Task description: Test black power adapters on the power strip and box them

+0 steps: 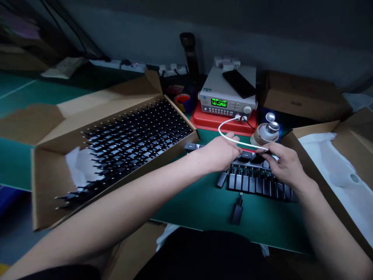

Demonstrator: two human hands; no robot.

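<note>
My right hand point(284, 161) pinches the end of a white cable point(229, 134), which loops over from the front of a bench instrument. Beside it, my left hand point(223, 152) is closed over a row of black chargers; what its fingers hold is hidden. One upright black charger point(247, 155) shows its port between the hands, and another charger point(190, 146) stands left of my left hand. In front of the hands lies a row of black chargers with prongs point(253, 183). A single charger point(237, 212) lies nearer to me on the green table.
At left, an open cardboard box point(36, 186) holds many black chargers, prongs up. The instrument point(208, 87), with a green display and a phone point(239, 83) on top, stands on a red tray point(201, 116). A pump bottle point(266, 132) and another open box point(316, 128) are at right.
</note>
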